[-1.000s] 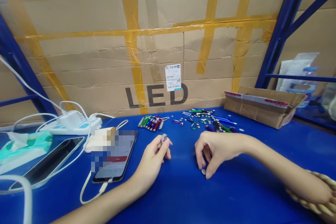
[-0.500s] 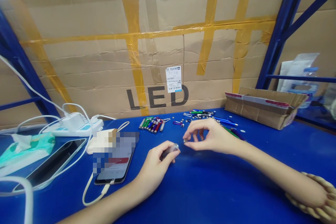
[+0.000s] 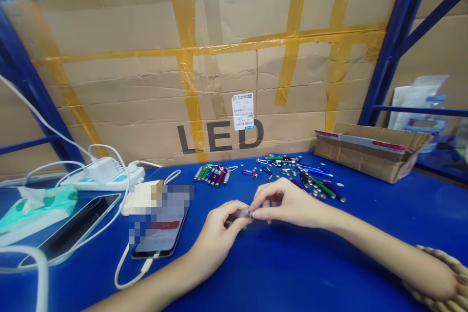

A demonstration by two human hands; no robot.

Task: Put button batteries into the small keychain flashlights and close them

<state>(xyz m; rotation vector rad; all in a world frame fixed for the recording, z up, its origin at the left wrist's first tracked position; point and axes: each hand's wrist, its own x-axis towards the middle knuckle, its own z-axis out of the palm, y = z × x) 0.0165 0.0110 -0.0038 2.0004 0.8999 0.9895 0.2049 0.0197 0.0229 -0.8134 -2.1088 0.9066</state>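
My left hand [image 3: 219,226] is closed around a small silver keychain flashlight [image 3: 241,213], held level just above the blue table [image 3: 292,273]. My right hand [image 3: 283,202] pinches a tiny round metal part against the flashlight's right end. Both hands meet at the middle of the table. Behind them lies a neat row of coloured mini flashlights [image 3: 214,173]. To the right of that row is a loose scatter of flashlight bodies, carabiner clips and small round metal parts [image 3: 303,178].
A phone [image 3: 161,226] on a white cable lies left of my hands, beside a second phone [image 3: 69,231], a power strip [image 3: 104,178] and a tissue pack [image 3: 34,204]. A large cardboard sheet marked LED [image 3: 219,73] stands behind. An open cardboard box [image 3: 369,151] sits at right.
My right hand rose from the table with a small part and moved left to the flashlight. My left hand turned the flashlight from upright to level, and the two now touch.
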